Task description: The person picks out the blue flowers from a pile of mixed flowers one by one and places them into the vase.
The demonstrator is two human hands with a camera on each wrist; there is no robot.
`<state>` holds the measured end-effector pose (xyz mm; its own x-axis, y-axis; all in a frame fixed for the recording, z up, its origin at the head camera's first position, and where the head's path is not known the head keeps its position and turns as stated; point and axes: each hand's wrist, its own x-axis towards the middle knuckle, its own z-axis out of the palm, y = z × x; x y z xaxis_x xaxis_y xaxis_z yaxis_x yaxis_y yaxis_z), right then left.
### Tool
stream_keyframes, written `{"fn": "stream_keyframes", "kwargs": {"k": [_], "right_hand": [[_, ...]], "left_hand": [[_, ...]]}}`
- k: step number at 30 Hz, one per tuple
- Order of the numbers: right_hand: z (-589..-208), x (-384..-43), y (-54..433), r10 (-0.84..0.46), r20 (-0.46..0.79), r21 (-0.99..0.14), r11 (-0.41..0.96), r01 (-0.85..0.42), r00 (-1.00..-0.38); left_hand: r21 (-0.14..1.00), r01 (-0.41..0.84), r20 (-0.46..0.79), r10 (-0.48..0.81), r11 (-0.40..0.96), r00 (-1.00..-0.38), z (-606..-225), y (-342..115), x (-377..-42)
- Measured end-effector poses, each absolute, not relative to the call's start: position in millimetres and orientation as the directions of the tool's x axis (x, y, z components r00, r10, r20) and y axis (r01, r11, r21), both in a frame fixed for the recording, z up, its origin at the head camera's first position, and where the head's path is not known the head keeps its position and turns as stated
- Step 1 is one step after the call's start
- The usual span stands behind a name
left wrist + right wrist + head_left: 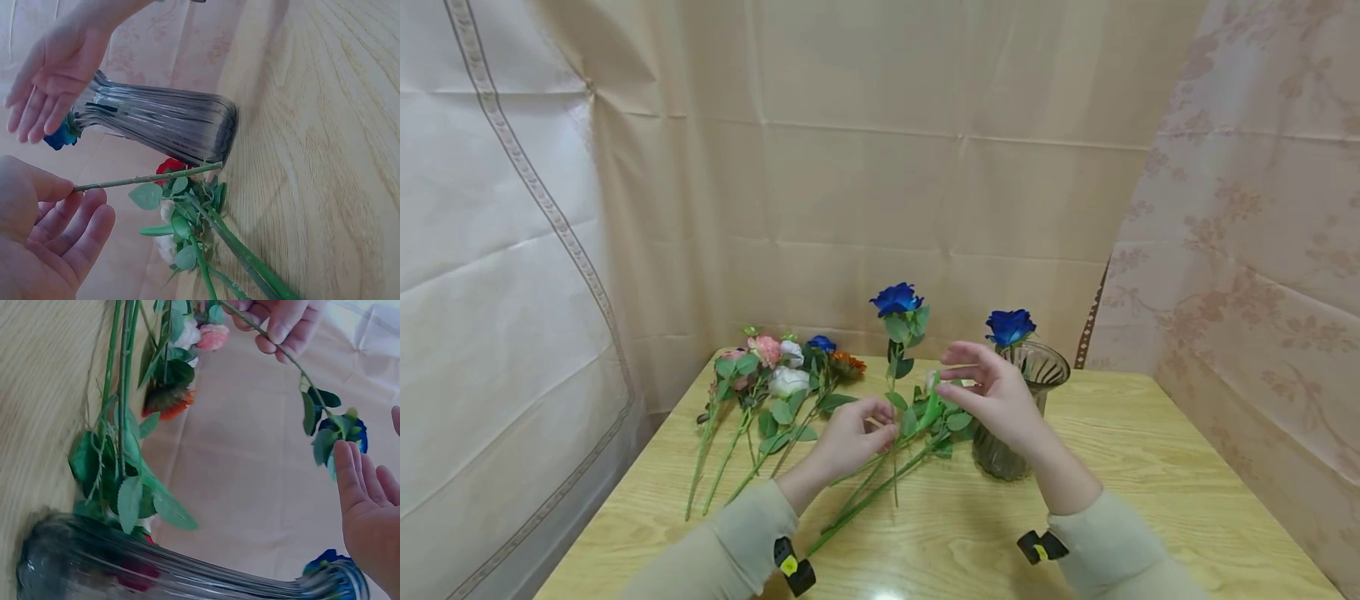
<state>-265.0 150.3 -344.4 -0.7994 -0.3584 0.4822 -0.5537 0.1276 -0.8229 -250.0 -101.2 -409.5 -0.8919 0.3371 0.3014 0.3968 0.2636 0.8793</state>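
My left hand (859,429) pinches the stem (144,179) of a blue rose (897,300) between thumb and fingers, holding it upright above the table. Its bloom is at the top, with green leaves below. My right hand (992,392) is raised to the right of that rose, fingers extended and nothing in its grasp; the right wrist view shows its palm (369,506) near the bloom. Behind the right hand stands a ribbed, smoky glass vase (1003,454) with another blue rose (1010,327) at its mouth.
On the wooden table (1120,500) at left lie several stemmed flowers, among them a pink one (765,350), a white one (788,381) and an orange one (170,405). More green stems (868,510) lie left of the vase, with a red bloom (170,167). Curtains hang behind.
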Motion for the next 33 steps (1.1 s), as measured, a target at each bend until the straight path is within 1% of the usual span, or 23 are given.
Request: {"fn": "stream_keyframes", "kwargs": {"k": [5,10,25,31,33], "right_hand": [[-351.1,-270.7,146.9,-0.346,0.425,-0.850,0.166,-0.500,-0.837],[-356.3,-276.5,142.6,-0.339,0.375,-0.881,0.158,-0.445,-0.863],[-365.7,-290.9,127.8,-0.378,0.353,-0.901,0.111,-0.420,-0.856],[-365.0,-291.5,123.5,-0.368,0.330,-0.901,0.153,-0.407,-0.869],[-365.1,-292.3,122.9,-0.363,0.324,-0.898,0.172,-0.404,-0.874]], "left_hand": [[0.879,0.398,0.299,0.345,0.264,-0.890,-412.0,-98.7,-248.8],[0.876,0.399,0.296,0.354,0.269,-0.887,-413.6,-95.4,-249.0],[0.856,0.438,0.312,0.402,0.273,-0.861,-413.1,-85.2,-246.9],[0.854,0.458,0.329,0.428,0.246,-0.842,-412.4,-81.0,-246.2],[0.851,0.458,0.325,0.430,0.256,-0.843,-412.2,-79.9,-246.1]]}}
